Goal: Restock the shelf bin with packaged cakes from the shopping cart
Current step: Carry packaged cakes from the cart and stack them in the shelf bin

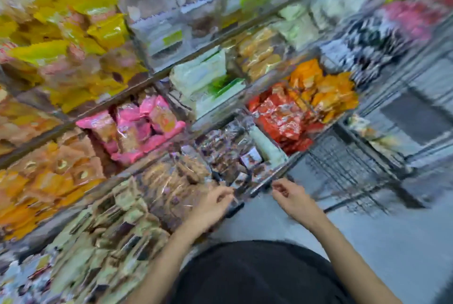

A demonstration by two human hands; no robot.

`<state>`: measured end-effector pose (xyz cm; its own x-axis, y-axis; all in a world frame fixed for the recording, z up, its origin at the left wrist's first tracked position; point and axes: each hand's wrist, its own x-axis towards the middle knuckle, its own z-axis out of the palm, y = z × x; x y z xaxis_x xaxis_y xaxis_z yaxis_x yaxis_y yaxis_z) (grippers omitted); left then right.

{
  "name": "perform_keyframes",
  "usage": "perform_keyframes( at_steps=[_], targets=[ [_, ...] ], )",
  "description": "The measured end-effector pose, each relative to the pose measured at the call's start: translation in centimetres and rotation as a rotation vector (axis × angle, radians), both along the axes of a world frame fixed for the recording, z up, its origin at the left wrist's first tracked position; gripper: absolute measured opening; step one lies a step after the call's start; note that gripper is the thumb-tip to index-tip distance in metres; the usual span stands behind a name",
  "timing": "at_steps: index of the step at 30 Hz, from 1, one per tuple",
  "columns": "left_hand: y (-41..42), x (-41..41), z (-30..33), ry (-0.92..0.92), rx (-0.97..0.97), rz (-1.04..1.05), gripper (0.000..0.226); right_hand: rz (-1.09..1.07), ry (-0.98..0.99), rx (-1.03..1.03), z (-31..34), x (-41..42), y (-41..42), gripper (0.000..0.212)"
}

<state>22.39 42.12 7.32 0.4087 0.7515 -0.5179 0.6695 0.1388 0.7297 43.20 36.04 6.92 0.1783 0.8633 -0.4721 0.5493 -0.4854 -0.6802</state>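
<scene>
— Where's the bin you're filling?

— Low on the shelf, right in front of you: the shelf bin (228, 154) with the dark, silvery packaged cakes (220, 149) heaped inside. The picture is badly smeared, so you can't read any wrapper.

— And your hands?

— Your left hand (210, 202) is at the bin's front edge, fingers bent toward a dark pack there; whether they actually grip it, you cannot tell through the blur. Your right hand (290, 195) hangs just beside the bin's corner, over the grey floor (382, 249), fingers loosely curled and holding nothing.

— The cart?

— The shopping cart (348, 156), wire mesh, stands to your right, close against the shelf end.

— What surrounds the bin?

— Pink packs (137, 127) up and to the left, red packs (282, 119) and orange packs (323, 90) to the right, yellow packs (73, 29) higher up, pale tan ones (103, 242) nearer you on the left.
</scene>
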Motion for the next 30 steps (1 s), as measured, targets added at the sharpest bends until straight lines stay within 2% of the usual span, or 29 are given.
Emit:
perform_keyframes(
  at_steps=[4, 9, 13, 21, 24, 27, 30],
  targets=[
    [-2.0, 6.1, -2.3, 0.051, -0.042, -0.119, 0.021, -0.135, -0.044, -0.115, -0.7, 7.4, -5.1, 0.019],
    [-3.0, 13.6, -3.5, 0.059, -0.035, -0.240, 0.019, -0.270, -0.087, -0.138, -0.5, 14.3, -9.6, 0.026],
    [-2.7, 19.3, -2.9, 0.007, -0.042, -0.354, 0.017, -0.386, -0.069, -0.100, -0.3, 18.1, -11.0, 0.022],
    [3.5, 30.1, -2.0, -0.059, 0.014, -0.497, 0.032, -0.625, 0.002, -0.046, -1.4, 24.3, -8.5, 0.016],
    [7.1, 36.2, -2.9, -0.078, 0.013, -0.585, 0.024, -0.703, 0.000, -0.072, -2.1, 27.1, -6.7, 0.019],
    [10.1, 42.9, -4.7, -0.026, 0.026, -0.741, 0.018, -0.785, -0.003, -0.111, -2.7, 30.0, -4.8, 0.024],
    [12.1, 49.4, -8.1, 0.086, 0.015, -0.911, 0.025, -0.801, 0.008, -0.146, -3.9, 33.0, -2.6, 0.027]
  ],
)
